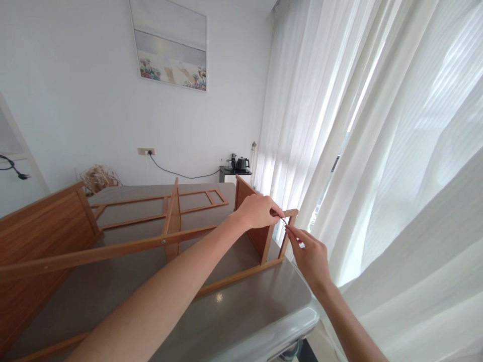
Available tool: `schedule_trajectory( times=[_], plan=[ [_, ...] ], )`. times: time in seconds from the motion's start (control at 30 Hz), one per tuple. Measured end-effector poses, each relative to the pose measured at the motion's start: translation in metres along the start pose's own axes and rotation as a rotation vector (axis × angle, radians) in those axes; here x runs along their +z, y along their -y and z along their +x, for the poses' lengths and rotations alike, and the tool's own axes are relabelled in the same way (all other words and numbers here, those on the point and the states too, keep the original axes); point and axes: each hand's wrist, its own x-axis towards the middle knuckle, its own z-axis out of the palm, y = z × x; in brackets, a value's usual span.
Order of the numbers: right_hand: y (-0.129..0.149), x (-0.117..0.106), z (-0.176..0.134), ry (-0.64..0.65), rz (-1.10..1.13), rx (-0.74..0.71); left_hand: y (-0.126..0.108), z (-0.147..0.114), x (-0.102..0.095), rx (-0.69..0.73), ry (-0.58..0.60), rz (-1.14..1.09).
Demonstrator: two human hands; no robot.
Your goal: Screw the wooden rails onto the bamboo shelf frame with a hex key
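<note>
My left hand (259, 211) and my right hand (310, 254) meet at the right end of a wooden shelf frame (211, 231) lying on its side. Pinched in my left fingers is a thin, dark, bent rod that looks like a hex key (284, 220). The right thumb and fingertips close on its other end, by the frame's end post. My left forearm crosses over the long upper rail and hides part of it. A bolt head (163, 242) shows in that rail. Brown wooden panels stand upright between the rails, including a left panel (49, 236) and a right panel (258, 231).
The frame rests on a shiny grey table (260, 301) with a clear cover at its edge. White curtains (377, 151) hang close on the right. A black kettle (242, 163) stands on a small cabinet (234, 175) at the back, its cord (181, 175) running to a wall socket (146, 151).
</note>
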Motion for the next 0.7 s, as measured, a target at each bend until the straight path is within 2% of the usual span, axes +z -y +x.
schedule_trajectory(
  times=[0.13,0.23,0.47,0.57,0.7],
  plan=[
    [0.002,-0.004,0.001,0.023,0.013,0.012,0.000,0.000,0.000,0.000,-0.006,-0.005],
    [0.009,-0.003,0.000,0.069,0.102,0.087,0.001,0.000,0.001,0.004,-0.014,-0.006],
    [0.033,0.008,0.001,0.276,0.710,0.406,0.000,0.000,0.001,-0.002,-0.012,0.003],
    [0.044,0.009,0.003,0.276,0.824,0.446,0.000,0.000,0.001,-0.002,-0.012,0.005],
    [0.048,0.009,0.002,0.233,0.831,0.455,0.000,0.000,0.001,-0.006,-0.014,0.006]
  ],
)
